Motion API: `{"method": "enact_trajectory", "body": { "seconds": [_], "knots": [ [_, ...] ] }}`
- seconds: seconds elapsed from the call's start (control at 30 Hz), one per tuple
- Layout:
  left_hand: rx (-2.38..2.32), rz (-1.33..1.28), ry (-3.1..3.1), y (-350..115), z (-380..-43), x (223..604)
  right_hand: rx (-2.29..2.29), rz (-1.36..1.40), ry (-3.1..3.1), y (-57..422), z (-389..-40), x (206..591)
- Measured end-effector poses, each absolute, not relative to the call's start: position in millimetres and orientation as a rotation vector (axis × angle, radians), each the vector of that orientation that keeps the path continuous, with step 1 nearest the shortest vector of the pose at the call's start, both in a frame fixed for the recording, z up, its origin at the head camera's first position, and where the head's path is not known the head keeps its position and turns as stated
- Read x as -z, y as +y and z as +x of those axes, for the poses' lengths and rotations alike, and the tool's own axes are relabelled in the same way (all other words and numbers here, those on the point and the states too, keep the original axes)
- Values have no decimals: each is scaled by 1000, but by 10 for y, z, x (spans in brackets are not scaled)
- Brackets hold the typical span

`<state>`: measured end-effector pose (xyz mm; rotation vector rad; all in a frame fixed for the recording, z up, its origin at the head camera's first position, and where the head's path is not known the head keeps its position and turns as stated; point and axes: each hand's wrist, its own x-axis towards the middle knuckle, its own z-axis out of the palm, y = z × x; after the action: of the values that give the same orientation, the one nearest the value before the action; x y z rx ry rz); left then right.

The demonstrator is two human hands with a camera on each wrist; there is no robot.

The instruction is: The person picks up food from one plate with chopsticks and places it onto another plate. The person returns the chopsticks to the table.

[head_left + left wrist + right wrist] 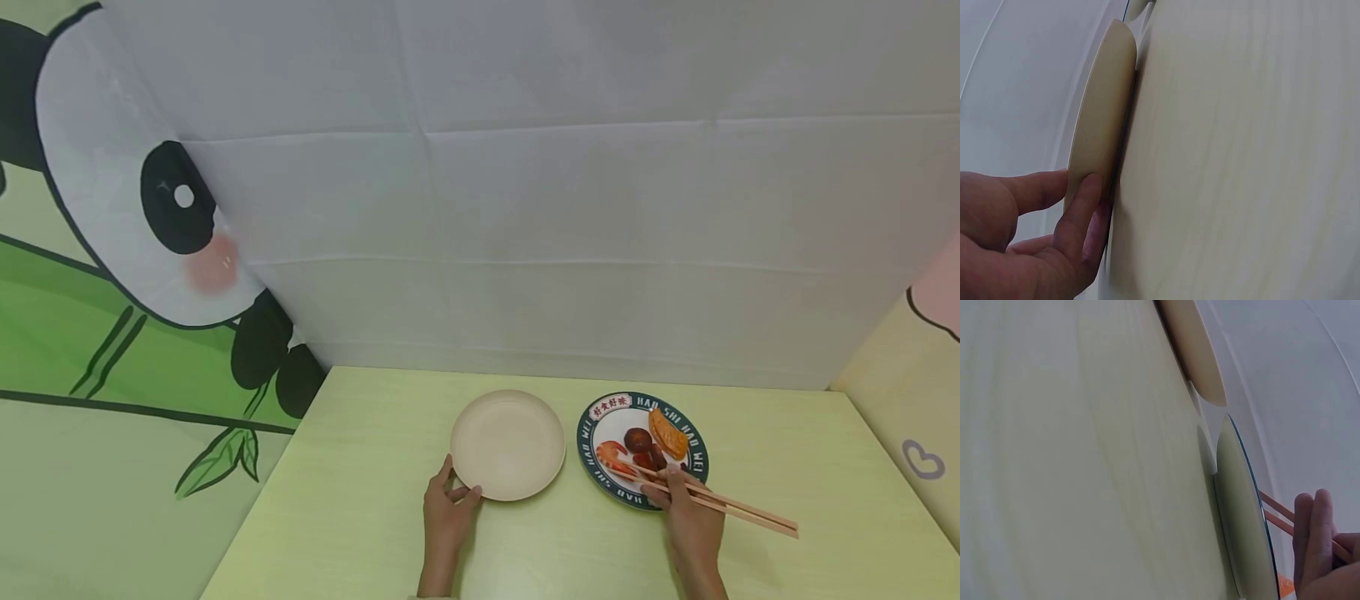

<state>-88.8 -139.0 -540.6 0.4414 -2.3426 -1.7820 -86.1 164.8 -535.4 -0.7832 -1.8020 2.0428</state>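
Note:
My left hand holds the lower left rim of a plain beige plate, its thumb and fingers spread along the edge. Seen from the left wrist, the fingers lie against the plate's side. In my right hand is a pair of wooden chopsticks, their tips over a shrimp on a green-rimmed plate. Beside the shrimp lie a round brown piece, a golden ridged piece and several dark red chunks, partly behind the chopsticks.
Both plates stand on a pale yellow-green table. A white cloth wall rises along its back edge. Printed panels flank it, a panda with bamboo on the left and a heart on the right.

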Motion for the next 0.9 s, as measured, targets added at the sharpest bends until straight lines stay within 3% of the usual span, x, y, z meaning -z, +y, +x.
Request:
{"method": "enact_trajectory", "body": {
  "seconds": [0.9],
  "knots": [
    [1753,415,-2356,-1387,-916,5415,-2031,-724,-1786,1637,-880,5380]
  ]
}}
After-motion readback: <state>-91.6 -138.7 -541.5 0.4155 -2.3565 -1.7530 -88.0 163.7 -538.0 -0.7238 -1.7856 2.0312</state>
